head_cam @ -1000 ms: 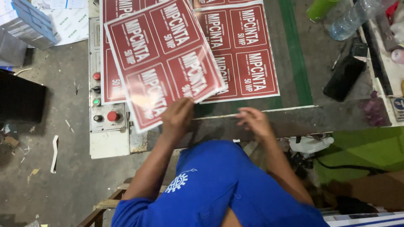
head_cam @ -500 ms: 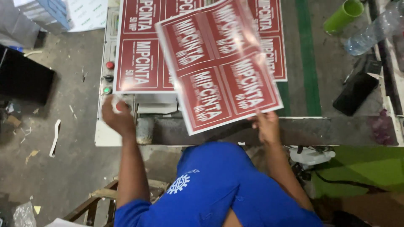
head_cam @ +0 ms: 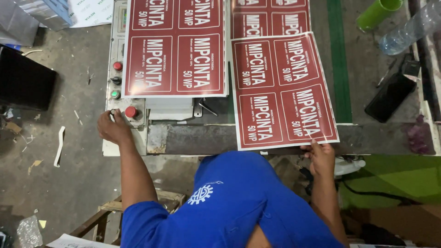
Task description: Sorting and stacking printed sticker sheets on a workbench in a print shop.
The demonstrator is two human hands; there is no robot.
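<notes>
My right hand (head_cam: 320,158) pinches the near edge of a dark red printed label sheet (head_cam: 281,89) that lies tilted on the machine bed. Another red label sheet (head_cam: 175,46) lies flat on the left of the bed, and a third (head_cam: 270,17) shows behind the tilted one. My left hand (head_cam: 114,128) rests on the white control panel (head_cam: 120,98), fingers beside a red round button (head_cam: 131,111). A green button (head_cam: 115,94) and a second red button (head_cam: 117,66) sit farther up the panel. I wear a blue shirt.
A green strip (head_cam: 339,59) runs along the bed's right side. A black phone (head_cam: 390,96), a clear plastic bottle (head_cam: 406,30) and a green cup (head_cam: 376,11) lie at the right. A black box (head_cam: 25,82) stands on the concrete floor at left. A wooden frame (head_cam: 115,209) is below.
The red sheet has come down from the air onto the bed, right of the stack. My left hand has shifted right along the panel to the lower red button.
</notes>
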